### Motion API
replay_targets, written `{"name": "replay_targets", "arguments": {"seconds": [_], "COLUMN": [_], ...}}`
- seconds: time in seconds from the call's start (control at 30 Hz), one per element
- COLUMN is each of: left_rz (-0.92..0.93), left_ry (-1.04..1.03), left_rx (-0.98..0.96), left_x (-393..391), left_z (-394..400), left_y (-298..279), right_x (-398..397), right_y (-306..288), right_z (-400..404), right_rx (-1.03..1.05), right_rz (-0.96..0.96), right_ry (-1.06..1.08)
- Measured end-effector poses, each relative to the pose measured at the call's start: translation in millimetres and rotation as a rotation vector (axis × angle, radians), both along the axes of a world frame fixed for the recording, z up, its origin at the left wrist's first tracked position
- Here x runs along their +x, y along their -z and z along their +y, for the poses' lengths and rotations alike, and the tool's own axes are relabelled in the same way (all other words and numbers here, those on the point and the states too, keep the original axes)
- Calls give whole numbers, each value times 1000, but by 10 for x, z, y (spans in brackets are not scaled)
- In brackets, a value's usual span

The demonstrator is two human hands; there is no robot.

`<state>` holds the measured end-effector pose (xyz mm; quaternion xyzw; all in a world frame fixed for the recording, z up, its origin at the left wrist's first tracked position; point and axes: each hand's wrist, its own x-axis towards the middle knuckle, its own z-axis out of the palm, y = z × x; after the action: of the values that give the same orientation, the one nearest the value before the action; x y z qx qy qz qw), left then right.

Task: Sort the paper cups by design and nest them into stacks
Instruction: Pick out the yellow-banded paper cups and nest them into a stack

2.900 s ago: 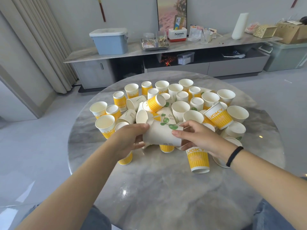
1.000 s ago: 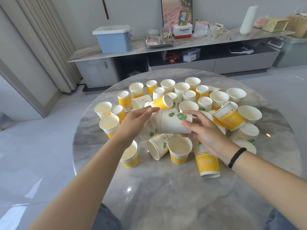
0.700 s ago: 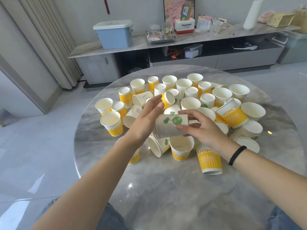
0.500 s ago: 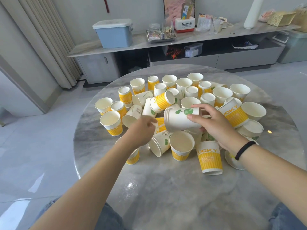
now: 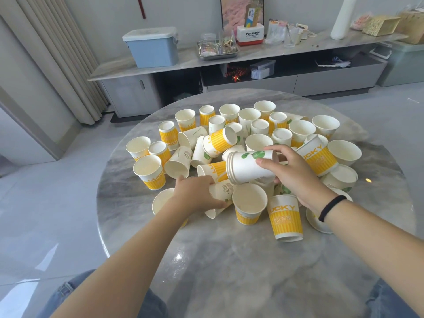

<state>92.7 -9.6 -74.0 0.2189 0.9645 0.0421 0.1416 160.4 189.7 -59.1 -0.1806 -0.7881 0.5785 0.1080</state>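
Fingers (image 5: 263,161) of the right hand (image 5: 296,175) curl round a leaf-print stack (image 5: 247,167), held sideways above the cup pile (image 5: 252,134) mid-table (image 5: 229,260). Left hand (image 5: 195,196) grips a lying leaf cup (image 5: 221,193) at the pile's near edge, beside an upright yellow cup (image 5: 249,206).
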Motion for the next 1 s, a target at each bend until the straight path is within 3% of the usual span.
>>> {"name": "replay_targets", "arguments": {"seconds": [0.2,0.37,0.57,0.63,0.77,0.83,1.0], "left_rz": [-163,-533,-615,-515,-107,-46,12], "left_ry": [-213,-245,-258,-250,-150,-77,65], "left_rx": [516,994,1130,1070,803,709,447], "left_x": [-200,-207,-70,-69,-77,-29,65], "left_z": [-346,-377,-233,-264,-338,-332,-293], "left_y": [-320,-388,-358,-392,-414,-394,-320], "right_x": [-37,-70,-80,-55,1,31,38], "right_y": [2,11,72,69,77,91,127], "right_z": [15,-113,-228,-217,-153,-154,-195], "right_rx": [-122,-371,-388,-168,574,824,1042], "right_rz": [-9,0,-20,-43,-128,-222,-223], "right_ry": [-17,-187,-309,-345,-453,-574,-630]}}
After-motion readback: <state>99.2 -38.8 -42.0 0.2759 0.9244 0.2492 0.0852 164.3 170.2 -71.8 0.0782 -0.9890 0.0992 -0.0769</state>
